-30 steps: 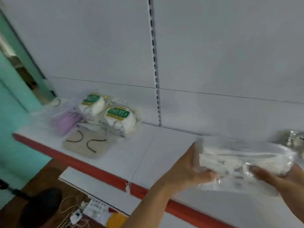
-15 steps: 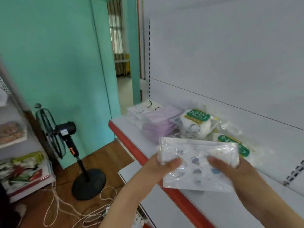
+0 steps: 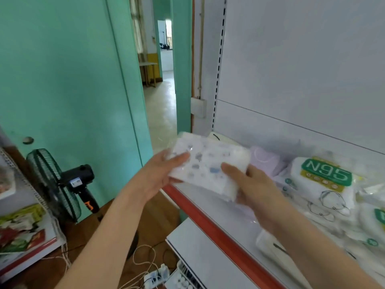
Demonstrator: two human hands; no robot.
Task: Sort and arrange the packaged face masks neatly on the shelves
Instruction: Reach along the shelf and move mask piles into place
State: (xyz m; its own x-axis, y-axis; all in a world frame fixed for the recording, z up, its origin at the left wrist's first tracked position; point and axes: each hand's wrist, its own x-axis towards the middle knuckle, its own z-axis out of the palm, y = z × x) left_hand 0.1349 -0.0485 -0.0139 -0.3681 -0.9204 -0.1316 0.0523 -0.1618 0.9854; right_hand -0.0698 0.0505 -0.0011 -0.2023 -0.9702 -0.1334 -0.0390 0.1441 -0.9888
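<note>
Right now your left hand (image 3: 160, 174) and your right hand (image 3: 254, 188) both grip a clear pack of printed masks (image 3: 208, 165), thumbs on top and fingers curled underneath, above the near left end of the white shelf (image 3: 235, 213) with the red front edge. Your fingers under the pack are hidden, and its small blue print is too blurred to read. Behind it a beige pack (image 3: 218, 137) and a purple pack (image 3: 265, 161) are partly covered. To the right lies a white pack (image 3: 320, 184) with a green label reading N95 mirrored; another green-labelled pack (image 3: 375, 222) is cut off at the right edge. Your right forearm hides part of a pack near the shelf front. A black fan (image 3: 56, 184) stands on the floor at left.
</note>
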